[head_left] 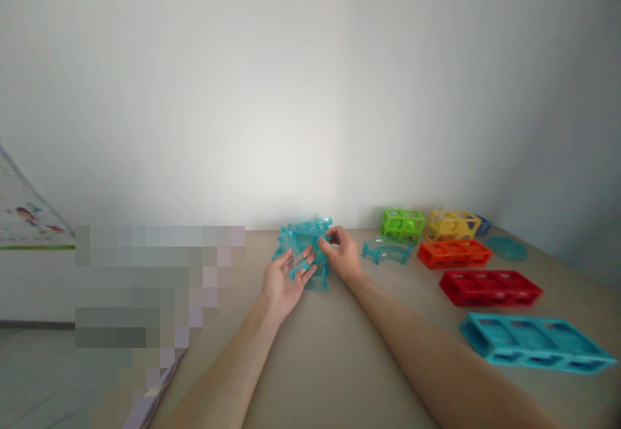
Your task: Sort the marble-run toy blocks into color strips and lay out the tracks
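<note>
Against the wall, a pile of translucent teal plastic track pieces (pixel 310 227) lies on the table. My left hand (pixel 282 288) is turned palm up, its fingers bent around a translucent teal track piece (pixel 295 254) in front of the pile. My right hand (pixel 345 255) comes in from the right, thumb and forefinger pinched on the edge of a teal piece; whether it is the same one, I cannot tell. More teal pieces show beneath the hands. A curved teal track piece (pixel 388 253) lies right of my right hand.
To the right stand openwork blocks: green (pixel 402 224), yellow (pixel 452 225), dark blue (pixel 484 225), orange (pixel 455 254), red (pixel 490 288) and light blue (pixel 536 343). A round teal piece (pixel 506 248) lies behind them. The table's left edge borders a blurred-out area.
</note>
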A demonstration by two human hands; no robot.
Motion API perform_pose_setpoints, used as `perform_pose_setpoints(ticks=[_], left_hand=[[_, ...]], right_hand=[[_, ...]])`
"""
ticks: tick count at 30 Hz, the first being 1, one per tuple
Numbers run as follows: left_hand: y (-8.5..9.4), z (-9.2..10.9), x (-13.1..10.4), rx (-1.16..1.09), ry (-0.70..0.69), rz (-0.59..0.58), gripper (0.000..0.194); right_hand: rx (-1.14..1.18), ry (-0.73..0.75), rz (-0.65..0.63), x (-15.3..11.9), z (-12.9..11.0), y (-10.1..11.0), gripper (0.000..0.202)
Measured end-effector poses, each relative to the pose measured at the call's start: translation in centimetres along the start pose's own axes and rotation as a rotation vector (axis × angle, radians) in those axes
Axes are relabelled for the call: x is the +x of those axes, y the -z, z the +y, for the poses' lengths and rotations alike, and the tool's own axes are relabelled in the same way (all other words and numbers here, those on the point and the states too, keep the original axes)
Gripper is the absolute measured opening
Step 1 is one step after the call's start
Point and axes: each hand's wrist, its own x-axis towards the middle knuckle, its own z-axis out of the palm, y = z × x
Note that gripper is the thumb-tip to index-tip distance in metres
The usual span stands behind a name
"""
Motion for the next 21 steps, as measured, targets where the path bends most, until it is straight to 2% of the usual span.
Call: perform_pose_setpoints(ticks=[7,11,13,17,21], left_hand=[[0.0,-0.2,-0.2,0.031,-0.023,0.011,0.019],[0.0,-0.3,-0.4,0.047,-0.067,0.004,0.010],[-0.2,-0.4,-0.6,0.070,-0.106,-0.046,0.005],[-0.8,-0.8,-2.0,0.234,-0.139,-0.187,0.017],[-1.7,-1.3,-3.7,0.365,-0.156,-0.283,0.019]], right_hand=[[0.286,-0.276,0.146,-0.1,0.0,0.8,0.028],[0.433,-0.394,0.181,-3.1,-1.7,2.3,0.031],[0.477,-0.421,0.143,-5.5,-3.2,3.5,0.033],[0.465,-0.437,-0.003,-9.3,-6.2,5.8,0.039],[0.217,-0.238,-0.129,-9.7,-7.7,6.5,0.036]])
